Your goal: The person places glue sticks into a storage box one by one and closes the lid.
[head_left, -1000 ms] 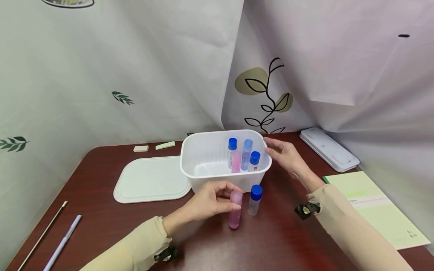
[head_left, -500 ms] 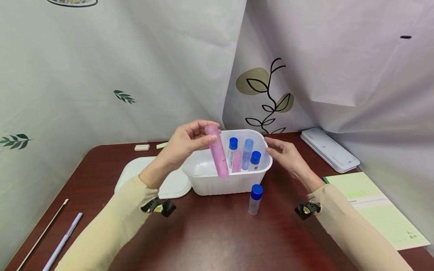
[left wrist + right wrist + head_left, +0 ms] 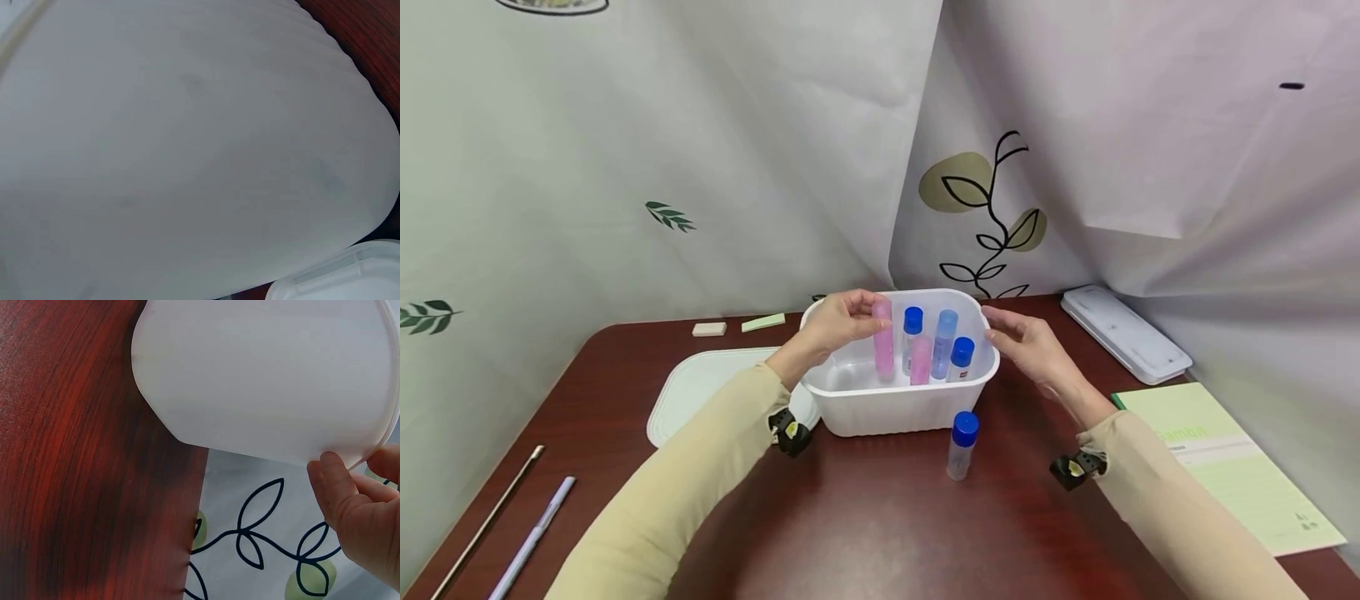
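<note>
In the head view, my left hand [image 3: 842, 321] pinches the upper end of a pink glue stick [image 3: 883, 358] and holds it upright inside the white plastic bin [image 3: 895, 412]. Beside it in the bin stand a shorter pink glue stick [image 3: 921, 362], a light-blue one [image 3: 945, 346] and two with dark-blue caps. At the bin's right end my right hand [image 3: 1033, 346] holds the rim; the right wrist view shows its fingers [image 3: 337, 481] on the outer wall. Another blue-capped glue stick [image 3: 962, 446] stands on the table in front. The left wrist view shows mainly bin wall [image 3: 187, 156], no hand.
Left of the bin lies a white lid [image 3: 692, 396], partly under my left forearm. An eraser [image 3: 709, 329] and a pale green strip [image 3: 763, 322] are behind it. Two pens [image 3: 535, 533] lie at far left. A pencil case [image 3: 1123, 333] and notebook [image 3: 1225, 467] are right.
My left hand has lifted the pink glue stick off the table in front, carried it over the bin's front wall and lowered it inside. My right hand has stayed at the rim.
</note>
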The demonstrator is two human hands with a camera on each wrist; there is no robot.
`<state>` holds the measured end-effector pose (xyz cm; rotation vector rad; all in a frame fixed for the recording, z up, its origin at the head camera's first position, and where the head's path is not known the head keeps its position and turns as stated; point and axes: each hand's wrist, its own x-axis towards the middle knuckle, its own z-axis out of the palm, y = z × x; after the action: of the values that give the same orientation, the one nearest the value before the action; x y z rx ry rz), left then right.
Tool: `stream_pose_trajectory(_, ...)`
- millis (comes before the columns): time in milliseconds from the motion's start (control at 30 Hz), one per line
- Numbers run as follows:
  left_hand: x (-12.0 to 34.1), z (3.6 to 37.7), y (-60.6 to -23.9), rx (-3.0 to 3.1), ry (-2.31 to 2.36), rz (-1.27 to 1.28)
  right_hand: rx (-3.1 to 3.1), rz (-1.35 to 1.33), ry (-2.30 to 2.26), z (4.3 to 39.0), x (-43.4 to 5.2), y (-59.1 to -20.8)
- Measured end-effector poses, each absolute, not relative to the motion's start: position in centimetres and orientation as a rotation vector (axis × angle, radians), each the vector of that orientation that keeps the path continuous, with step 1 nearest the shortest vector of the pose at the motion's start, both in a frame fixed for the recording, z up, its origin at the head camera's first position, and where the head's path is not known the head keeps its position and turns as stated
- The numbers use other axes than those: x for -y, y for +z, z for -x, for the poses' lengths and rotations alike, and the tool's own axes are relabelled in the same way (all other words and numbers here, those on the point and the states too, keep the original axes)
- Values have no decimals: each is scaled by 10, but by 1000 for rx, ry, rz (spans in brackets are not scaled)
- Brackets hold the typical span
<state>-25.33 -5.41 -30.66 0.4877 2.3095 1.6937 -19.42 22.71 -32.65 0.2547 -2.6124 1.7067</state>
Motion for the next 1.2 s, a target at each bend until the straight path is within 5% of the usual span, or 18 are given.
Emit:
stream_pose_trajectory(800,47,260,-316,-2494,1476,-431,2583,-294,1733,195,-229,-326)
stream_pose_trajectory(1200,57,232,-297,-2502,1659,-655,2576,-291,1748,195,-229,-328)
